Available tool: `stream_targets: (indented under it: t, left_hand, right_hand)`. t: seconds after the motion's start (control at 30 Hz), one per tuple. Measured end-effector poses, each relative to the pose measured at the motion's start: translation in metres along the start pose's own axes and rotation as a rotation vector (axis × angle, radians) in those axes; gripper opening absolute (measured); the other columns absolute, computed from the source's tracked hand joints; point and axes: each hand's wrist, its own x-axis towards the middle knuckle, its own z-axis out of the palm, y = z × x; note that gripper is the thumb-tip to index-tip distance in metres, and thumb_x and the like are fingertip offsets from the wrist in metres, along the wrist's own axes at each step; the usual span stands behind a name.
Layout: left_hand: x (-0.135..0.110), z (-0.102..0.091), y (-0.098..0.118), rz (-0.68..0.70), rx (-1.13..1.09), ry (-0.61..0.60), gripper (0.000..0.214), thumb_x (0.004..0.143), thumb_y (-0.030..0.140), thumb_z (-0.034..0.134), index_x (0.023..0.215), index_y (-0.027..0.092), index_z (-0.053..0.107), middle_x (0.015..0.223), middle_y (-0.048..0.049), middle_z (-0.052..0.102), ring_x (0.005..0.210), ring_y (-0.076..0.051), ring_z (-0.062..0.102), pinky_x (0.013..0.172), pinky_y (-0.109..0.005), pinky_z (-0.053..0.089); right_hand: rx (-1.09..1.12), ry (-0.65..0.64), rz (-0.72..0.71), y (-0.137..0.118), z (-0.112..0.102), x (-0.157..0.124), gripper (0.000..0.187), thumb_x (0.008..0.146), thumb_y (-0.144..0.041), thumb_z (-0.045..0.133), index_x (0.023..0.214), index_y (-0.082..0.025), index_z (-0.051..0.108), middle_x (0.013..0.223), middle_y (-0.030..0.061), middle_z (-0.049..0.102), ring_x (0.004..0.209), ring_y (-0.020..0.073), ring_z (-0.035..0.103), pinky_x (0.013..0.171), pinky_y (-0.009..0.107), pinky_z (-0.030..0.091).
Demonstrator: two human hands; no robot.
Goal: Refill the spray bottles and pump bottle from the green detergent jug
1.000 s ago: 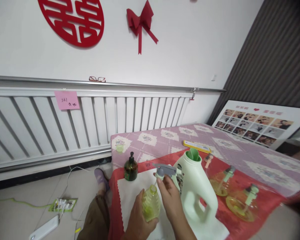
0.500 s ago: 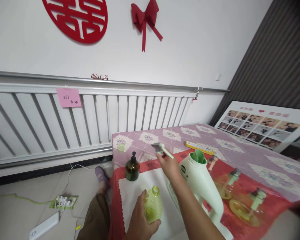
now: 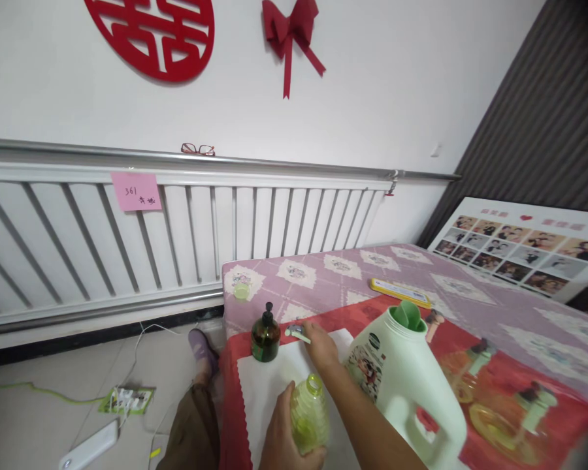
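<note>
I'm gripping the little yellow-green bottle [image 3: 310, 414] upright in my left hand [image 3: 284, 437], while my right hand [image 3: 321, 346] is pinching the spray nozzle [image 3: 298, 333] just past it, beside the brown pump bottle [image 3: 265, 336].

Small yellow-green bottle [image 3: 310, 414], clear ribbed plastic, round belly, upright, neck open with no top on it. Held around the lower body by the left hand [image 3: 287, 440], above the white cloth [image 3: 264, 385] near the front edge of the table. Some yellow-green liquid inside, low in the body.

Grey-green spray head [image 3: 298, 333], small, pinched at the fingertips of the right hand [image 3: 321, 346]. Lying almost flat, low over the far edge of the white cloth, just beside the dark pump bottle [image 3: 265, 334]. Well apart from the open neck.
</note>
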Motion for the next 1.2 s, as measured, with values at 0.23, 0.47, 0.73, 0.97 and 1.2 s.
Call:
stream_targets:
  t: [0.23, 0.47, 0.73, 0.97, 1.2]
  left_hand:
    - [-0.003, -0.003, 0.009, -0.002, 0.004, 0.002, 0.097, 0.050, 0.011, 0.063, 0.142, 0.010, 0.033, 0.146, -0.0154, 0.043, 0.135, -0.031, 0.039, 0.114, -0.036, 0.031]
    - [0.000, -0.002, 0.002, 0.001, 0.004, -0.017, 0.097, 0.050, 0.012, 0.065, 0.141, 0.007, 0.030, 0.146, -0.0196, 0.041, 0.136, -0.033, 0.038, 0.116, -0.039, 0.028]
    - [-0.005, -0.002, 0.007, 0.041, -0.054, 0.023, 0.095, 0.053, 0.012, 0.065, 0.140, 0.012, 0.026, 0.143, -0.0176, 0.044, 0.133, -0.029, 0.042, 0.114, -0.038, 0.031]
    - [-0.008, -0.006, 0.006, 0.049, -0.079, 0.005, 0.091, 0.061, 0.020, 0.068, 0.140, 0.014, 0.024, 0.143, -0.0167, 0.043, 0.133, -0.029, 0.041, 0.114, -0.042, 0.030]
    - [-0.010, -0.005, 0.004, 0.097, -0.046, 0.026, 0.089, 0.063, 0.021, 0.068, 0.141, 0.013, 0.025, 0.140, -0.0160, 0.045, 0.130, -0.028, 0.044, 0.111, -0.042, 0.036]
  right_hand:
    - [0.040, 0.023, -0.047, 0.008, 0.018, -0.002, 0.031, 0.092, -0.029, 0.056, 0.121, -0.019, 0.056, 0.116, 0.0061, 0.062, 0.100, 0.0203, 0.063, 0.085, 0.042, 0.053]
    - [0.176, 0.177, -0.065, 0.015, 0.014, -0.030, 0.051, 0.083, -0.001, 0.035, 0.129, -0.015, 0.051, 0.121, 0.0128, 0.061, 0.106, 0.0199, 0.062, 0.091, 0.033, 0.049]
    - [0.309, 0.584, -0.228, 0.022, -0.035, -0.141, 0.026, 0.090, -0.027, 0.047, 0.114, -0.023, 0.059, 0.105, 0.0084, 0.068, 0.100, 0.0242, 0.064, 0.088, 0.043, 0.052]
    - [0.522, 0.946, 0.105, 0.061, -0.091, -0.208, 0.039, 0.080, -0.036, 0.063, 0.115, -0.021, 0.055, 0.118, 0.0129, 0.060, 0.113, 0.0307, 0.056, 0.097, 0.052, 0.043]
    - [0.934, 0.620, 0.484, 0.093, -0.059, -0.195, 0.059, 0.068, -0.058, 0.066, 0.109, -0.018, 0.055, 0.094, 0.0076, 0.068, 0.081, 0.0252, 0.065, 0.070, 0.036, 0.052]
